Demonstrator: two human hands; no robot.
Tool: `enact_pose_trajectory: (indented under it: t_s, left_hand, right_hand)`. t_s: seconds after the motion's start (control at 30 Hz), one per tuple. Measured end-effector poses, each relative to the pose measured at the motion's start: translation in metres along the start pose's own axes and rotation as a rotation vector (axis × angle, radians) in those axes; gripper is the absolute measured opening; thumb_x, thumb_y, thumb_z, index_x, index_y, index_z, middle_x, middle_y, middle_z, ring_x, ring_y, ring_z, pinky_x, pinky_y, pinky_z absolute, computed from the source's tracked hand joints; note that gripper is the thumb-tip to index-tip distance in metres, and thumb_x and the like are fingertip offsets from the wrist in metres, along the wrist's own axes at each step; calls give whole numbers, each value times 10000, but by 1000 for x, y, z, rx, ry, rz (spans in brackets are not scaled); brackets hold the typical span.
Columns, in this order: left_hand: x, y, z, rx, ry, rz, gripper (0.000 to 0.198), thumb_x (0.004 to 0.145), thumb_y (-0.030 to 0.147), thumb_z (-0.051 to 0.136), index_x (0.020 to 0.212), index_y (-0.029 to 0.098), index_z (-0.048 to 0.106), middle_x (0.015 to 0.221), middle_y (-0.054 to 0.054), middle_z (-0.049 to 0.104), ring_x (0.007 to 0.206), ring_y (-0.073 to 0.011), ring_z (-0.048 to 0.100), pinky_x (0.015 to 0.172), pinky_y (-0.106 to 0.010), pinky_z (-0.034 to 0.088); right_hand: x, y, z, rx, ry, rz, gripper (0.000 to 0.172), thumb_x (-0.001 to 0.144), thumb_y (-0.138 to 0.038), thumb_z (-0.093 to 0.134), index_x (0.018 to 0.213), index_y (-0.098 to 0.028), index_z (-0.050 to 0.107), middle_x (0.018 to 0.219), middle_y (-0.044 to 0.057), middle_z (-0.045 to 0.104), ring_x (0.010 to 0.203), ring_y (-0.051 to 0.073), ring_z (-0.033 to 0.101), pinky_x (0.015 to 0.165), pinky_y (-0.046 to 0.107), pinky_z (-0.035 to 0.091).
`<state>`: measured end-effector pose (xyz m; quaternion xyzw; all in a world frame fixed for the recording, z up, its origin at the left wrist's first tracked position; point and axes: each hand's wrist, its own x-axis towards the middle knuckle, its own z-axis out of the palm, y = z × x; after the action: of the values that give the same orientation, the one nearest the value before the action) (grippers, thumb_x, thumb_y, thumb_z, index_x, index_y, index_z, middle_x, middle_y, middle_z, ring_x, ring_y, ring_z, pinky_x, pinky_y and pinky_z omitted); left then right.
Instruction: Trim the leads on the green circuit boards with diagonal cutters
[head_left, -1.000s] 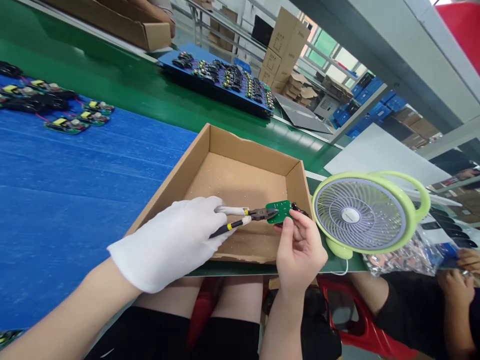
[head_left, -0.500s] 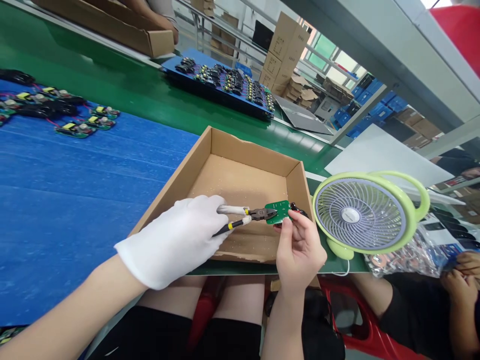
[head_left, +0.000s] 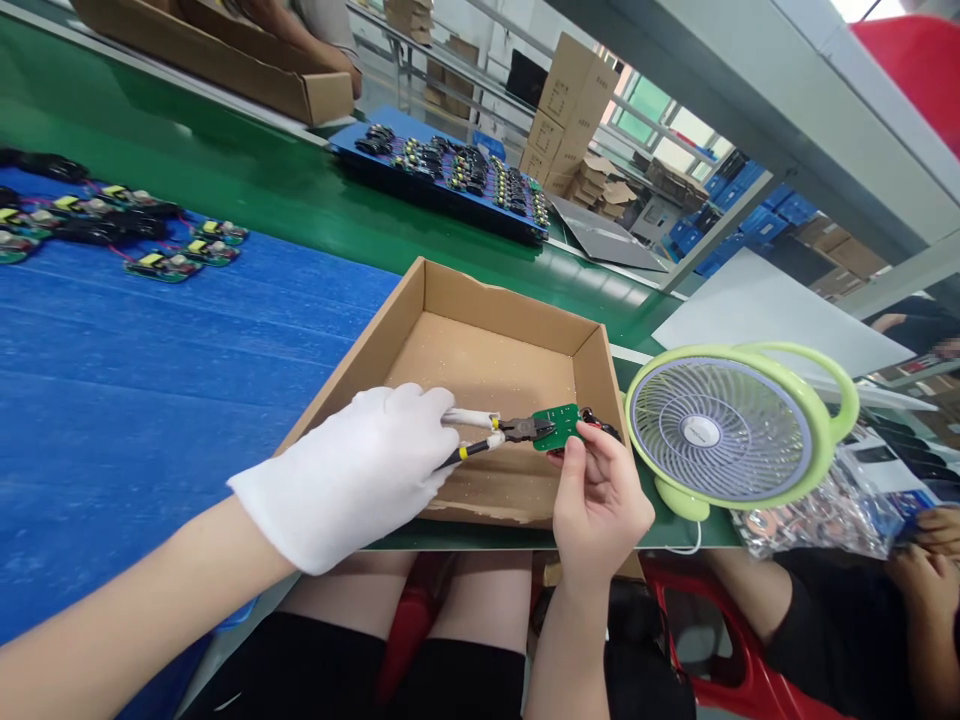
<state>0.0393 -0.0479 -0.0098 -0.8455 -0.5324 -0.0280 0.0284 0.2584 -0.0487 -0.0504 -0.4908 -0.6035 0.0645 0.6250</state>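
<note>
My left hand (head_left: 367, 465), in a white glove, is wrapped round the handles of a pair of pliers (head_left: 517, 430). One handle is black with a yellow band; the other has a white wrapping. The jaws lie against the face of a small green circuit board (head_left: 559, 425). Bare, my right hand (head_left: 604, 500) pinches that board by its near right edge, with dark wired parts showing behind it. Both hands are over an open cardboard box (head_left: 487, 330), whose floor carries small pale specks.
A green fan (head_left: 701, 430) stands right of the box, beside a clear plastic bag of parts (head_left: 817, 510). Wired circuit boards (head_left: 161, 265) lie on the blue mat (head_left: 150, 400) at left. A blue tray (head_left: 442, 200) of boards is behind. Other people sit at right and far left.
The pliers and board have stayed almost in place, with my left hand's grip shifting slightly. The view has moved a little, so the boards at left appear somewhat further right.
</note>
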Motion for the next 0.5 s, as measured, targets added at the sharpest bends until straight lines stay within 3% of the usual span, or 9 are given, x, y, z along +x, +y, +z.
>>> enact_pose_trajectory:
  t_s: [0.23, 0.5]
  left_hand:
    - [2, 0, -6, 90, -79, 49, 424, 1088, 247, 431, 1151, 246, 850, 885, -123, 690, 715, -309, 710, 641, -425, 463]
    - [3, 7, -15, 78, -171, -36, 385, 1044, 233, 470, 1028, 200, 854, 868, -156, 734, 696, -332, 744, 596, -408, 435]
  right_hand:
    - [1, -1, -1, 32, 0, 13, 164, 1078, -354, 741, 1084, -201, 798, 957, 87, 898, 768, 239, 898, 691, 302, 787]
    - [2, 0, -2, 56, -24, -17, 78, 1046, -237, 757, 1085, -194, 809, 946, 70, 900, 729, 209, 890, 694, 246, 769]
